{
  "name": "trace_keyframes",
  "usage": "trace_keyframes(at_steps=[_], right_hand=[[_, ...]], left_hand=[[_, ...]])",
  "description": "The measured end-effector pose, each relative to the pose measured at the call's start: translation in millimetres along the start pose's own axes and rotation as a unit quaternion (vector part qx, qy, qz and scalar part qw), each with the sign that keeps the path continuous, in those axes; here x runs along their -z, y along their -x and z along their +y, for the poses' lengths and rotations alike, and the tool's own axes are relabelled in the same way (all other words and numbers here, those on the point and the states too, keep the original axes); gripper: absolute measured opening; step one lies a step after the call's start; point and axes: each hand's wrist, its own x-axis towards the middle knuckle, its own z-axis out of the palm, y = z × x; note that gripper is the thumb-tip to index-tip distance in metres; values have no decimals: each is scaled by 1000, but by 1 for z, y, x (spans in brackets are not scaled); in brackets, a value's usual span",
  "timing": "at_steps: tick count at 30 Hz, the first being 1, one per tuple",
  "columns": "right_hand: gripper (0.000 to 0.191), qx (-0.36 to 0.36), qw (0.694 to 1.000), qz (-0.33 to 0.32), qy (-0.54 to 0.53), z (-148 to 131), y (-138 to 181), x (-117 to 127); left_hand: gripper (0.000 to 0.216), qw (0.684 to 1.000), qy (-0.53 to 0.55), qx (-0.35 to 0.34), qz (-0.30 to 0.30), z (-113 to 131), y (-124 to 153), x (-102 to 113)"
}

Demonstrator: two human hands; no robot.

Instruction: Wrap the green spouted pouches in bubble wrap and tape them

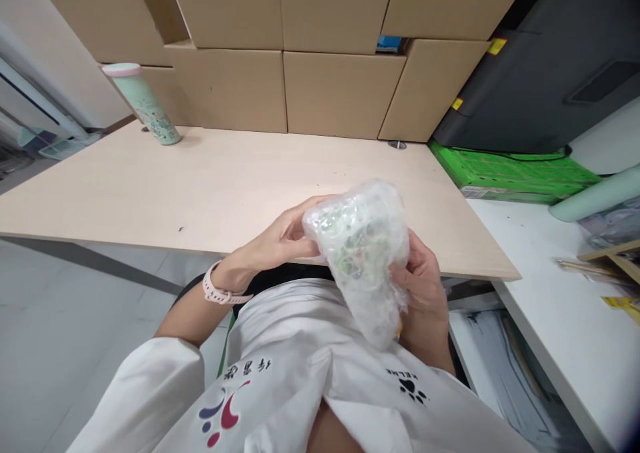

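Observation:
Both my hands hold a clear plastic bag (363, 253) stuffed with small greenish and white pieces, just above the near edge of the light wooden table (200, 186). My left hand (280, 240), with a pink watch on the wrist, pinches the bag's left side. On the bag's right side and underside, my right hand (423, 286) is wrapped around it. The bag hides part of the right hand's fingers.
A mint green tumbler (143, 103) stands at the table's far left. Cardboard boxes (310, 73) line the back. A green crate (510, 173) under a dark case sits to the right, beside a white side table (550, 306) with a pale roll and papers.

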Motion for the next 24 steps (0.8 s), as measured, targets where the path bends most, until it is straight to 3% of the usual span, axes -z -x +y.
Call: trace_keyframes(at_steps=[3, 5, 8, 10, 12, 15, 18, 20, 24], right_hand=[[75, 22, 998, 50, 41, -7, 2, -8], [77, 44, 993, 73, 81, -7, -1, -14], [71, 82, 977, 93, 171, 2, -12, -19], [63, 96, 948, 103, 286, 9, -24, -19], [58, 113, 892, 116, 422, 12, -37, -15], [62, 168, 815, 69, 551, 14, -58, -10], [61, 175, 791, -80, 581, 19, -77, -9], [59, 148, 785, -132, 587, 27, -84, -11], [61, 149, 770, -108, 611, 44, -86, -14]], left_hand=[[77, 986, 163, 12, 18, -7, 0, -21], [82, 972, 222, 27, 70, -17, -5, -33], [59, 937, 270, 105, 194, -35, -19, -40], [44, 915, 297, 159, 224, -49, -29, -35], [36, 911, 294, 192, 217, -60, -37, -23], [35, 936, 196, 221, 192, -71, -44, -2], [50, 952, -52, 189, 233, -73, -45, 11], [59, 930, -247, 123, 244, -73, -42, 13], [70, 884, -455, 28, 106, -76, -24, -4]])
